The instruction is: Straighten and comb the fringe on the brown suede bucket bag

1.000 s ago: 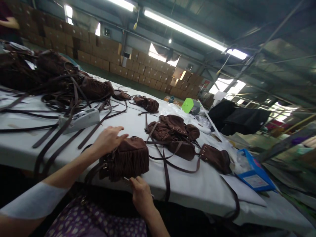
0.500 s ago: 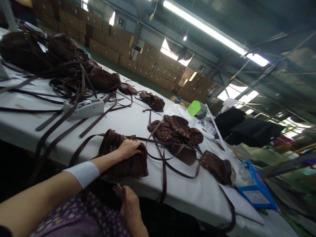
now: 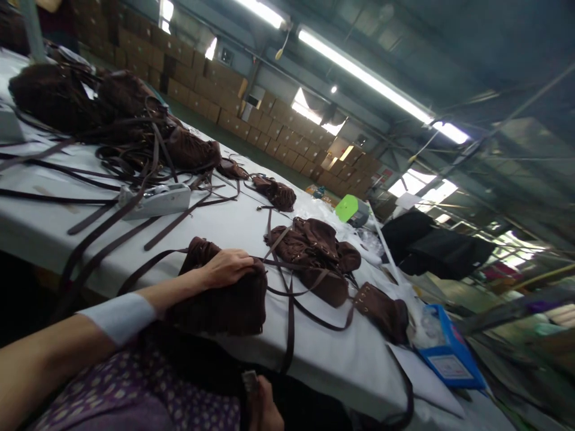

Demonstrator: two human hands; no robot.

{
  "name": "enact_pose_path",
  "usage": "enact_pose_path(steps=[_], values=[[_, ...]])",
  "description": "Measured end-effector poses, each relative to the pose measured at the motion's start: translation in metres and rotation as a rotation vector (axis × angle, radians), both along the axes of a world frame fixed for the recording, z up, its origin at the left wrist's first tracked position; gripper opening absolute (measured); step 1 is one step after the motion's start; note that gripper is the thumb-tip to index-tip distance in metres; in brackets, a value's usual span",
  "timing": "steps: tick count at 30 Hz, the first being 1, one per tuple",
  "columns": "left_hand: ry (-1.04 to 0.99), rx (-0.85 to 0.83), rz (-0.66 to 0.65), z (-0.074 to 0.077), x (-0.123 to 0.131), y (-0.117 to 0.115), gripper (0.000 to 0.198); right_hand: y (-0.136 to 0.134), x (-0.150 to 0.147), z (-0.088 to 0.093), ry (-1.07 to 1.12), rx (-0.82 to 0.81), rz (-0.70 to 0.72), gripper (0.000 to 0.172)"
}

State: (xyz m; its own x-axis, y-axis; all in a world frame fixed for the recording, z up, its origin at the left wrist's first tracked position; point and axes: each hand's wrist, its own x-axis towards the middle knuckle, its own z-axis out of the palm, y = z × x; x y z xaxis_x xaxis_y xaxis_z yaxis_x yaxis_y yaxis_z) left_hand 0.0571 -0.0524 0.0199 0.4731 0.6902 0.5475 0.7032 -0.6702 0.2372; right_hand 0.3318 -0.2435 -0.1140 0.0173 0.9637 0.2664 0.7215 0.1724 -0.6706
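My left hand [image 3: 227,267] lies flat on top of a brown fringed suede bag [image 3: 224,299] at the near edge of the white table [image 3: 242,224], pressing it down. My right hand [image 3: 265,410] is low under the table edge, closed round a small flat tool [image 3: 250,383], perhaps a brush. A white band wraps my left forearm. Thin brown straps [image 3: 290,317] trail from the bag over the table edge.
More brown bags [image 3: 318,251] lie right of my hand, with a pouch [image 3: 381,308] beyond. A large heap of bags and straps [image 3: 112,114] fills the far left. A grey tape dispenser [image 3: 155,199], a blue box [image 3: 449,359] and a green lid [image 3: 345,208] also stand here.
My right hand dropped from the bag's fringe to below the table edge. My left hand moved from the bag's left side onto its top. The view tilted.
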Motion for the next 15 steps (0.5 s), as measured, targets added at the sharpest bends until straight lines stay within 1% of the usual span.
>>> enact_pose_path(steps=[1,3,4,5,6,7,9,11,12,13,14,15], values=[[0.006,0.064,-0.041,0.015,-0.002,-0.009,0.026,0.005,0.009,0.013,0.101,-0.018,-0.1,0.027],[0.082,0.136,-0.094,0.042,-0.006,-0.025,0.029,0.017,0.019,0.043,0.319,-0.046,-0.246,0.036],[0.132,0.137,-0.103,0.052,-0.007,-0.03,0.029,0.022,0.02,0.059,0.417,-0.044,-0.275,0.044],[0.184,0.121,-0.112,0.059,-0.007,-0.034,0.027,0.027,0.02,0.075,0.491,-0.038,-0.275,0.049],[0.226,0.097,-0.117,0.063,-0.007,-0.036,0.026,0.03,0.018,0.091,0.521,-0.01,-0.265,0.051],[0.255,0.071,-0.12,0.065,-0.007,-0.038,0.024,0.032,0.015,0.106,0.503,0.032,-0.245,0.049],[0.266,0.016,-0.116,0.064,-0.007,-0.039,0.022,0.032,0.006,0.133,0.347,0.163,-0.147,0.034],[0.214,-0.047,-0.095,0.061,-0.006,-0.042,0.023,0.03,-0.005,0.155,0.134,0.301,0.045,0.021],[0.179,-0.083,-0.087,0.061,-0.006,-0.044,0.024,0.03,-0.011,0.166,0.031,0.361,0.15,0.02],[0.144,-0.118,-0.088,0.061,-0.006,-0.048,0.024,0.031,-0.018,0.175,-0.067,0.413,0.24,0.023],[0.111,-0.152,-0.101,0.063,-0.006,-0.052,0.024,0.033,-0.024,0.184,-0.165,0.46,0.303,0.028],[0.08,-0.186,-0.126,0.065,-0.005,-0.056,0.025,0.035,-0.031,0.194,-0.266,0.499,0.334,0.032]])
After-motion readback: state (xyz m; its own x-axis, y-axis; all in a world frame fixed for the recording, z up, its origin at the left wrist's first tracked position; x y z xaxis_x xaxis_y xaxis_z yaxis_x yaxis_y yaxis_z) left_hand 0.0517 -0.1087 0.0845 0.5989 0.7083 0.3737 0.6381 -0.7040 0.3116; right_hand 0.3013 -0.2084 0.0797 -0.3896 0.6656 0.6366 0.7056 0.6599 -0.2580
